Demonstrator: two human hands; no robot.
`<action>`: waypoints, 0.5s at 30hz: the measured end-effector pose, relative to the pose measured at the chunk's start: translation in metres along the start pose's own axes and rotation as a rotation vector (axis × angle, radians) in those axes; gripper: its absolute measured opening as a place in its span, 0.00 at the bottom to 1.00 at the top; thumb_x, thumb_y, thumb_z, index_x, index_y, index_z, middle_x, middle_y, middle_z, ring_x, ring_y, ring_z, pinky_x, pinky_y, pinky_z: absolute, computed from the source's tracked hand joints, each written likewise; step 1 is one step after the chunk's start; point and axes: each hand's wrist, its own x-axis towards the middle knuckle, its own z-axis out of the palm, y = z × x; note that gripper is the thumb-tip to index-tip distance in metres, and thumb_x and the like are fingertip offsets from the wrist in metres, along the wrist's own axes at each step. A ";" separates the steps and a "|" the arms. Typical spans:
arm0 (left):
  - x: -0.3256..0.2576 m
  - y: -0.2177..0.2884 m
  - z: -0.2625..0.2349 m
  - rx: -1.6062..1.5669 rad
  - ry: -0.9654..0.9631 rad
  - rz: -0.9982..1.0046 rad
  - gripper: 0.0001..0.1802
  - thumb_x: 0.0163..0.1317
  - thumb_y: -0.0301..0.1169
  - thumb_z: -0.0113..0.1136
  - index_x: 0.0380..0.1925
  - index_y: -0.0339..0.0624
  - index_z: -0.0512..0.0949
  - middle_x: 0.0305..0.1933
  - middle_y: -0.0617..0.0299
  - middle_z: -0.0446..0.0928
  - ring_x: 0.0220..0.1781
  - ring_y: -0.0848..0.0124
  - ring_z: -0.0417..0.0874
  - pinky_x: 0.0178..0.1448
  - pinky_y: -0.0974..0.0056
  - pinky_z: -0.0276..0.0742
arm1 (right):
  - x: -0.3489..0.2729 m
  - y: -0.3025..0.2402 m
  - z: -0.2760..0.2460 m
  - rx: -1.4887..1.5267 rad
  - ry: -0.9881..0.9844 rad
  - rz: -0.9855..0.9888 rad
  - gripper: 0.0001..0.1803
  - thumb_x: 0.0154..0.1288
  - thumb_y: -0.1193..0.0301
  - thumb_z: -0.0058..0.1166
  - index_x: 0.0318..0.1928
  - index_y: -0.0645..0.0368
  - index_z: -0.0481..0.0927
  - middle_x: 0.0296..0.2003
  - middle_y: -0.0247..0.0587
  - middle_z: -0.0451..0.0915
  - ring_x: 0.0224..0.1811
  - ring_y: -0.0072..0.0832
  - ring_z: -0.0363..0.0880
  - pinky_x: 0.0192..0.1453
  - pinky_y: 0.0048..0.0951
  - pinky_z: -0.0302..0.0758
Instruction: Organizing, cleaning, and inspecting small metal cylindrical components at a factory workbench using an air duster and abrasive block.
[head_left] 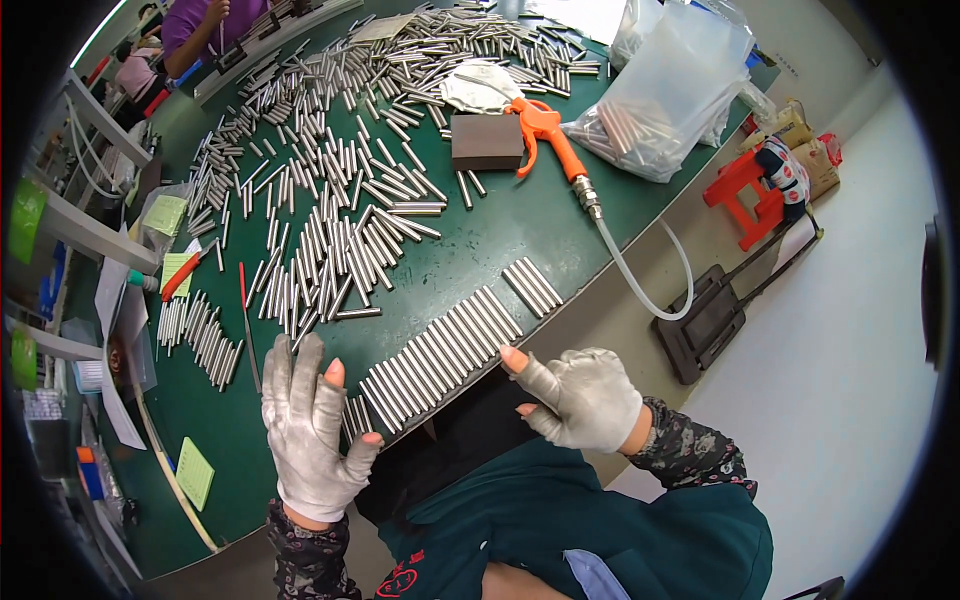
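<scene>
The left hand (315, 440), gloved in whitish cloth with thumb and index fingertips showing, is lying palm down over the near-left part of the worktop (460, 232), its fingers extending toward the loose rods and its thumb standing wide of the index finger. A few rods (352, 418) are showing in that gap, though whether the thumb is touching them I cannot tell. The right hand (585, 400), similarly gloved, is pointing its index finger at the right end of a row of metal rods (440, 355); its thumb is standing apart from that finger and its remaining fingers are curling. Whether that index finger is touching the row, I cannot tell. The row is lying side by side along the near edge, between the two hands, and a short group of rods (532, 287) is lying beyond its right end. A large scatter of rods (340, 160) is covering the far side. An orange air gun (542, 122) is resting against a dark block (487, 142), near a clear plastic bag (665, 95) containing rods. Orange-handled pliers (184, 275) are lying at left, near a further batch of rods (210, 340).
</scene>
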 end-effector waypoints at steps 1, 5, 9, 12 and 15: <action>0.003 0.002 0.001 -0.010 0.010 0.010 0.38 0.64 0.62 0.40 0.68 0.53 0.59 0.66 0.48 0.63 0.67 0.40 0.61 0.68 0.40 0.53 | 0.002 -0.002 0.003 -0.006 0.005 0.001 0.37 0.56 0.61 0.57 0.66 0.55 0.63 0.16 0.37 0.70 0.19 0.37 0.73 0.26 0.36 0.69; 0.003 -0.003 0.015 -0.042 0.030 0.002 0.37 0.65 0.61 0.40 0.67 0.53 0.60 0.66 0.48 0.63 0.67 0.40 0.61 0.68 0.40 0.54 | 0.005 -0.003 0.009 -0.054 -0.014 0.074 0.36 0.56 0.63 0.57 0.66 0.56 0.64 0.16 0.37 0.71 0.20 0.37 0.73 0.27 0.37 0.70; -0.013 -0.009 0.019 -0.121 0.080 -0.107 0.37 0.65 0.62 0.40 0.67 0.54 0.61 0.67 0.48 0.63 0.69 0.41 0.59 0.69 0.43 0.55 | 0.003 0.001 0.015 -0.043 0.139 0.061 0.35 0.56 0.64 0.58 0.64 0.62 0.65 0.15 0.36 0.71 0.19 0.37 0.73 0.26 0.38 0.70; -0.017 -0.012 0.022 -0.194 0.115 -0.172 0.36 0.65 0.61 0.39 0.67 0.52 0.62 0.68 0.48 0.62 0.70 0.42 0.58 0.69 0.45 0.56 | 0.003 0.000 0.015 -0.032 0.181 0.134 0.35 0.56 0.64 0.58 0.64 0.62 0.66 0.15 0.37 0.71 0.18 0.37 0.72 0.26 0.37 0.71; -0.017 -0.013 0.022 -0.182 0.115 -0.171 0.37 0.66 0.61 0.39 0.67 0.51 0.62 0.67 0.48 0.62 0.70 0.42 0.58 0.69 0.45 0.56 | 0.001 -0.005 0.016 0.030 0.243 0.121 0.35 0.56 0.64 0.57 0.64 0.62 0.66 0.15 0.39 0.71 0.17 0.37 0.72 0.26 0.38 0.70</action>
